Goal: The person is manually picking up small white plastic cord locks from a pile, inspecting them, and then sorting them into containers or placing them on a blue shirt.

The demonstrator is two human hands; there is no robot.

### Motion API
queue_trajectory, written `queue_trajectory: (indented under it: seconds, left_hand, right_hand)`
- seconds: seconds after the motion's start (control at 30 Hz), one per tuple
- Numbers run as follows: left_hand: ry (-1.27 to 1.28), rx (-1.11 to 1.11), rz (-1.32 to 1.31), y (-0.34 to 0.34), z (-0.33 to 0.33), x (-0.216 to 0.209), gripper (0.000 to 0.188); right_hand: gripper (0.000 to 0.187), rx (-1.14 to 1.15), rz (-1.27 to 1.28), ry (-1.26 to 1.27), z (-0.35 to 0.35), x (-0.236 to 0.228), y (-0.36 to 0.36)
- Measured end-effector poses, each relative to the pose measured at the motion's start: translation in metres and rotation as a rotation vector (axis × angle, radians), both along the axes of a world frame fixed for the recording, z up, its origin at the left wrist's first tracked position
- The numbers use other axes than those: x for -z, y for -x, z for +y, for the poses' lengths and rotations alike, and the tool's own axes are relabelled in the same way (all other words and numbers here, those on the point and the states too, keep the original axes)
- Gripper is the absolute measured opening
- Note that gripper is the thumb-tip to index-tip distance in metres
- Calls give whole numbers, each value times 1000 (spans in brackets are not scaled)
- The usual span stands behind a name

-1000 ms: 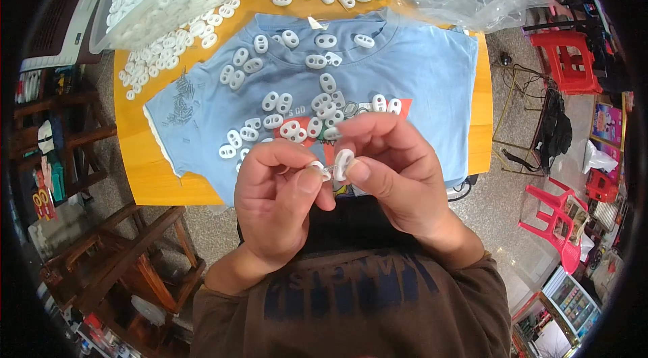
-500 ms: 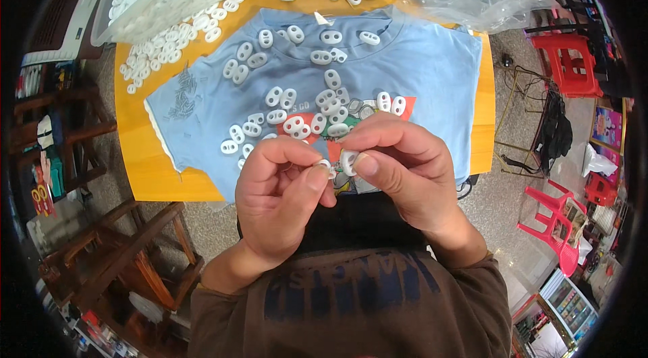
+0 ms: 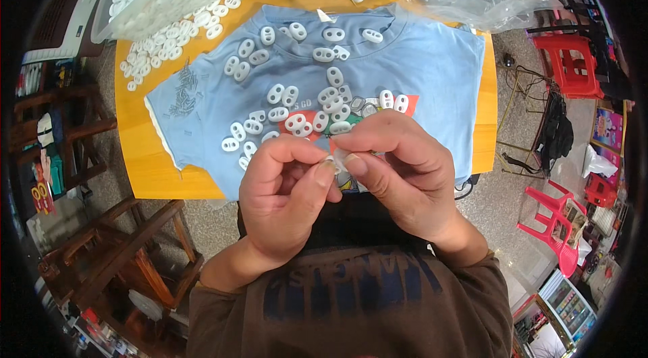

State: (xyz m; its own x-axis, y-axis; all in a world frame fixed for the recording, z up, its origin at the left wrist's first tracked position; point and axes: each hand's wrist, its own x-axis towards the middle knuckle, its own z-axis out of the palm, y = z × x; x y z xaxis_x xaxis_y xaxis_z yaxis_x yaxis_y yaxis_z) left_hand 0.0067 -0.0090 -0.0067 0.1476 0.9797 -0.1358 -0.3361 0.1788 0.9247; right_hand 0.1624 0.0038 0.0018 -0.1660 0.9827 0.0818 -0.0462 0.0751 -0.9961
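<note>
Above the near edge of a blue T-shirt (image 3: 439,68), my left hand (image 3: 287,189) is closed, thumb and forefinger pinching a small white plastic piece (image 3: 331,161). Opposite it, my right hand (image 3: 408,172) pinches a white oval plastic piece (image 3: 341,159) in its fingertips. The two pieces meet between my hands; fingers cover most of both, so how they fit cannot be seen. Several white two-hole oval cord locks (image 3: 277,114) lie scattered over the shirt. On its left sleeve rests a pile of tiny metal springs (image 3: 183,98).
A clear tub (image 3: 182,4) full of white pieces stands at the back left, with loose ones (image 3: 158,51) spilled beside it. More pieces and a clear plastic bag (image 3: 472,0) lie at the back of the yellow table (image 3: 131,162). Red stools (image 3: 567,64) stand right, wooden furniture (image 3: 128,250) left.
My right hand has moved slightly left, bringing its white oval piece against the one in my left hand. The pieces were a little apart before.
</note>
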Motion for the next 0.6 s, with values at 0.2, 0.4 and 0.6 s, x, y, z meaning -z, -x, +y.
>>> queue_trajectory:
  seconds: [0.2,0.4,0.6]
  left_hand:
    - [36,55,-84,2,-2,0,15]
    - [-7,76,-142,2,-3,1,26]
    - [-51,19,-126,-1,-6,5,33]
  right_hand:
    - [20,31,-2,-22,-1,0,1]
    - [25,-22,-72,-115,1,0,-2]
    - [40,-112,-173,-280,1,-3,-3]
